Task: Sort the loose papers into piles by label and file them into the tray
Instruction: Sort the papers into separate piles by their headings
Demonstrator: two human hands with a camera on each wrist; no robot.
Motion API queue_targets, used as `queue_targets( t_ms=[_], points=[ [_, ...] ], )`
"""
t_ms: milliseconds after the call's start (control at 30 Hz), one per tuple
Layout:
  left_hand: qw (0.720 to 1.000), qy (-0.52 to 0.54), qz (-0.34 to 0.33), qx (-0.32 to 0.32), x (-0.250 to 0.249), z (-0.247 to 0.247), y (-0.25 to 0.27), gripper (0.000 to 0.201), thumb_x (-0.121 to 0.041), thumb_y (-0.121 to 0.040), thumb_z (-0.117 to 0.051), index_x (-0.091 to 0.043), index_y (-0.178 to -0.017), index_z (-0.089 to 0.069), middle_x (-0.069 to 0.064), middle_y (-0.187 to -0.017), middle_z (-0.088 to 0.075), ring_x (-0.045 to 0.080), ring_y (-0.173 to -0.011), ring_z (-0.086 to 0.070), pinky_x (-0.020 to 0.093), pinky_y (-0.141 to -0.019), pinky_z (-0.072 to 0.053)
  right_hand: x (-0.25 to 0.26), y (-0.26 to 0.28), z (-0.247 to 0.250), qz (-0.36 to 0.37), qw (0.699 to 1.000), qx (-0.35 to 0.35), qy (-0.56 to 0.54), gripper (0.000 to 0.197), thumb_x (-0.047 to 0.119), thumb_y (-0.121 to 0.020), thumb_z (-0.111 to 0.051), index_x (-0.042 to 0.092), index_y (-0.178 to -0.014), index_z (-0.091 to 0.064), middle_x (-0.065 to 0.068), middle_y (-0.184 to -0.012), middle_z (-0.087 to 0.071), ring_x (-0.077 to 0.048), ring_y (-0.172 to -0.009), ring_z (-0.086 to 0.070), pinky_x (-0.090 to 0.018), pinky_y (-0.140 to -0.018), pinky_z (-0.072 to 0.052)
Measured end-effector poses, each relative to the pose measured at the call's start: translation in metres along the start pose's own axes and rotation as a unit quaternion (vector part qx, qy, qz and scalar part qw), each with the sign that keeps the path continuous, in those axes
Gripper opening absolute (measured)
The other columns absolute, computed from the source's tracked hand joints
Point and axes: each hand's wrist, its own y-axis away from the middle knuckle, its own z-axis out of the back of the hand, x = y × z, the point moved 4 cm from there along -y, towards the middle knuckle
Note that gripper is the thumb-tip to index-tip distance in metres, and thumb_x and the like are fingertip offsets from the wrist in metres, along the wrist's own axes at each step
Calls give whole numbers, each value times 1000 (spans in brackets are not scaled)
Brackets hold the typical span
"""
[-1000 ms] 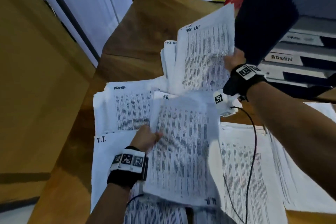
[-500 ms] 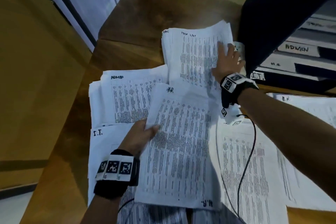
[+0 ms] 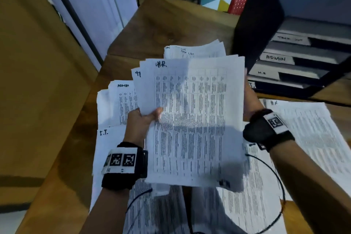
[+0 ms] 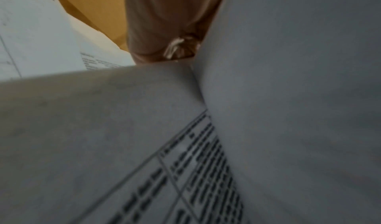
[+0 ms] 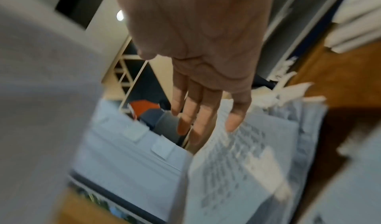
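Above the wooden desk [image 3: 161, 24], two hands hold up one sheaf of H.R. sheets [image 3: 190, 119]: at least two leaves, since a second corner peeks out behind the front page at upper left. The left hand [image 3: 141, 121] pinches the sheaf's left edge, thumb on the printed face and fingers behind. The right hand [image 3: 250, 100] is mostly hidden behind the sheaf's right edge in the head view; the right wrist view shows its fingers [image 5: 198, 113] straight and close together against blurred paper, curled round nothing. Four labelled piles lie on the desk: the ADMIN pile [image 3: 117, 99] and the I.T. pile [image 3: 108, 150] at left, the task-list pile [image 3: 191, 49] behind the sheaf with its heading half covered, and another H.R. pile [image 3: 307, 125] at right. More printed sheets spread along the near edge, their labels cut off or unreadable. At far right stands the black tray [image 3: 252, 30] with four labelled shelves; ADMIN and H.R. read clearly, the top tag is smeared, and the lowest is cut off by the raised sheaf. The left wrist view shows little but grey, blurred paper.
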Motion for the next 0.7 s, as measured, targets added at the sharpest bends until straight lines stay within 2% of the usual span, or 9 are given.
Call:
queue_targets(
  t_ms=[100, 167, 233, 300, 400, 467, 500, 633, 700],
  points=[
    [1000, 10, 0, 2, 7, -15, 10, 25, -13, -77, -71, -1, -98, -65, 3, -79, -65, 19, -75, -61, 27, -74, -50, -31, 32, 16, 8, 998, -8, -65, 62, 62, -91, -10, 26, -109, -58, 11, -86, -70, -5, -80, -66, -19, -64, -52],
    [1000, -13, -1, -5, 15, -23, 15, 19, -15, -77, -72, -2, -89, -65, 1, -64, -58, 16, -61, -55, 23, -64, -44, -52, 44, 29, 26, 994, -28, -103, 70, 65, -88, -12, 19, -122, -53, 5, -100, -67, -9, -91, -62, -26, -71, -48],
    [999, -36, -5, -1, 27, -29, 17, 25, -22, -77, -73, -3, -92, -67, 7, -68, -60, 19, -64, -56, 25, -67, -45, -72, 54, 43, 31, 990, -26, -135, 82, 71, -77, -19, 16, -128, -50, -3, -114, -63, -17, -104, -60, -31, -80, -47],
    [999, -53, -11, 5, 40, -32, 20, 32, -33, -75, -74, -7, -92, -66, 9, -74, -63, 19, -70, -56, 30, -73, -46, -86, 65, 52, 26, 988, -18, -149, 74, 68, -74, -28, 15, -119, -54, -5, -107, -64, -21, -98, -60, -31, -76, -48],
    [995, -91, -19, 31, 56, -38, 23, 31, -33, -87, -62, -4, -97, -65, 20, -84, -65, 26, -79, -61, 34, -87, -46, -109, 75, 56, 37, 998, -15, -43, 26, 25, -81, -62, 5, -98, -61, -5, -88, -69, -14, -76, -64, -20, -60, -48],
    [993, -109, -22, 46, 66, -41, 22, 33, -28, -96, -45, -8, -73, -58, 18, -59, -45, 26, -58, -47, 29, -70, -40, -125, 76, 61, 53, 995, -52, 73, 10, -2, -78, -67, -2, -81, -58, -5, -70, -61, -4, -58, -53, -13, -53, -40],
    [992, -117, -19, 45, 70, -41, 21, 32, -28, -98, -40, -14, -71, -51, 13, -60, -39, 19, -59, -40, 26, -67, -34, -132, 76, 63, 53, 989, -70, 120, 14, -8, -78, -65, 0, -73, -55, -3, -67, -57, -2, -57, -50, -10, -53, -39],
    [993, -118, 13, 20, 83, -29, 10, 13, -17, -97, -44, -10, -91, -54, 11, -85, -51, 19, -79, -45, 28, -72, -34, -149, 79, 80, 41, 987, -128, 84, 33, -14, -78, -61, 9, -59, -46, 7, -53, -54, -4, -51, -47, -12, -46, -37],
    [991, -136, 21, 10, 84, -23, 6, 19, -11, -94, -47, -1, -104, -60, 12, -89, -56, 20, -80, -48, 27, -73, -35, -157, 79, 90, 48, 989, -137, 31, 27, -8, -74, -67, 11, -62, -52, -2, -59, -57, -12, -58, -50, -17, -51, -39]
  ],
)
